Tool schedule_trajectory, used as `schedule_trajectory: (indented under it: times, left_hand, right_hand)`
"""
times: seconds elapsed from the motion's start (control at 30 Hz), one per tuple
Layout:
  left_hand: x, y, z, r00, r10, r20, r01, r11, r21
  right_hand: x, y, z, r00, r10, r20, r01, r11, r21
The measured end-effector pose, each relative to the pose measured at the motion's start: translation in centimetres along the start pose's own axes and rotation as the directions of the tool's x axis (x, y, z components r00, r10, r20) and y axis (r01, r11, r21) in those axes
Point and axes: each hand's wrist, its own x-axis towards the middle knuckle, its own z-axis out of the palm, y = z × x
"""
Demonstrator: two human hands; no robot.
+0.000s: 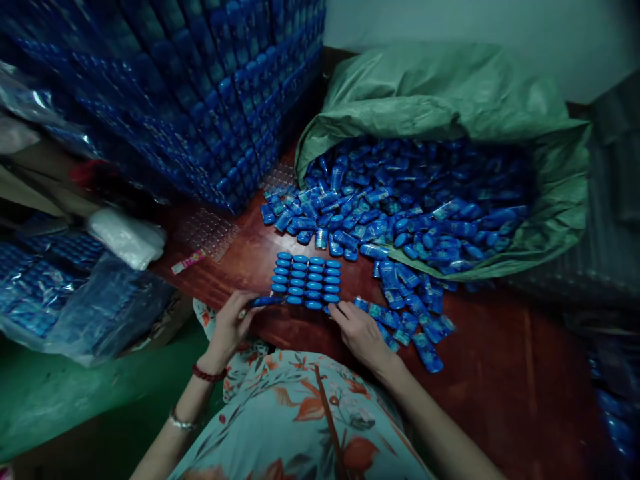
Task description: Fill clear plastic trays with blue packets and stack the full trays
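Note:
Several small blue containers with oval tops (306, 280) stand upright in tight rows near the table's front edge. My left hand (234, 327) is closed on a small blue container (265, 302), which lies lengthwise by the block's front left corner. At the front right corner, my right hand (357, 330) has its fingertips pinched at a small blue container, mostly hidden by the fingers. Loose blue containers (425, 350) with printed labels lie just right of that hand.
A green woven sack (440, 110) lies open, spilling blue containers across the red-brown table (500, 387). Wrapped blue stacks (240, 113) rise at the back left. A clear moulded tray (210, 233) and a pink strip (189, 261) lie left. Plastic-wrapped packs (90, 300) stand further left.

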Motion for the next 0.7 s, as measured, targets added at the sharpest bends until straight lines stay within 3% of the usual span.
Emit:
schedule_trajectory:
  times: [0.17, 0.27, 0.43, 0.5, 0.6, 0.7]
  left_hand:
    - [-0.2, -1.2, 2.4, 0.962, 0.252, 0.11, -0.267, 0.95, 0.162]
    - [-0.1, -1.9, 2.5, 0.919, 0.354, 0.175, -0.389, 0.887, 0.25]
    - [1.4, -0.5, 2.1, 0.823, 0.389, 0.414, -0.524, 0.8, 0.29]
    - [1.9, -0.1, 2.1, 0.793, 0.406, 0.454, -0.562, 0.775, 0.29]
    - [1.5, -1.0, 2.3, 0.82, 0.456, 0.345, -0.563, 0.751, 0.344]
    - [0.3, -3.5, 3.6, 0.847, 0.498, 0.189, -0.528, 0.743, 0.411]
  right_hand:
    - [1.8, -0.8, -1.5, 0.976, -0.039, 0.214, 0.061, 0.993, -0.098]
    - [2.0, -0.6, -1.1, 0.975, -0.028, 0.22, 0.053, 0.993, -0.109]
    - [1.3, -0.4, 0.3, 0.996, 0.012, 0.091, -0.002, 0.994, -0.107]
    - [0.8, -0.4, 1.1, 0.999, 0.016, 0.033, -0.012, 0.994, -0.107]
    - [-0.3, -0.6, 2.4, 0.987, 0.011, -0.163, -0.031, 0.992, -0.124]
    - [-0.6, 0.1, 3.5, 0.912, 0.107, -0.396, -0.091, 0.994, 0.059]
